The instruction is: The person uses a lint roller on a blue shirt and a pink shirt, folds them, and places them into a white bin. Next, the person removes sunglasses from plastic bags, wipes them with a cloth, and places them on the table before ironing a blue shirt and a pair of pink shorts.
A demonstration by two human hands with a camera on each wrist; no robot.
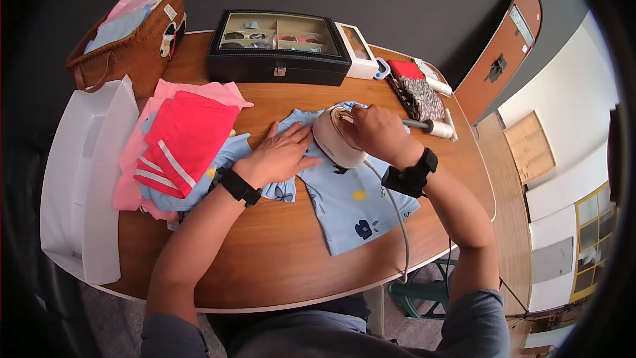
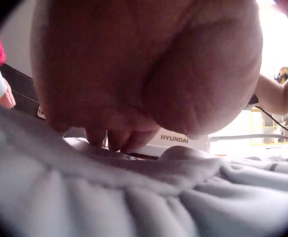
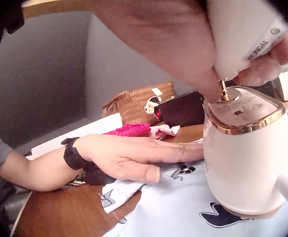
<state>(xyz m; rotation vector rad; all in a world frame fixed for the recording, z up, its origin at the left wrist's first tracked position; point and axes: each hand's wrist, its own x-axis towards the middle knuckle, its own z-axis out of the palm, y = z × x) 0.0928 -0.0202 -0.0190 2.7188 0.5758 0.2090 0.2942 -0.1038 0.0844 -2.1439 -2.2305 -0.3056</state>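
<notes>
My right hand (image 1: 379, 134) grips the handle of a white handheld garment steamer (image 1: 336, 140) with gold trim. The steamer's broad body stands on a light-blue printed shirt (image 1: 341, 215), seen close up in the right wrist view, where the steamer (image 3: 245, 168) covers part of the cloth. My left hand (image 1: 281, 152) lies flat on the shirt's left side, its fingers stretched out beside the steamer. In the left wrist view the left palm (image 2: 144, 64) hangs over gathered pale cloth (image 2: 134, 197). A grey cord (image 1: 403, 225) runs from the steamer over the table's front edge.
Left of the shirt lies a pile of folded clothes, a red garment (image 1: 189, 139) on top. Beyond are a white tray (image 1: 79, 185), a brown basket (image 1: 126, 59) of clothes, a black display case (image 1: 278, 69) and a white box (image 1: 358, 53). A patterned knit item (image 1: 417, 96) lies at the back right.
</notes>
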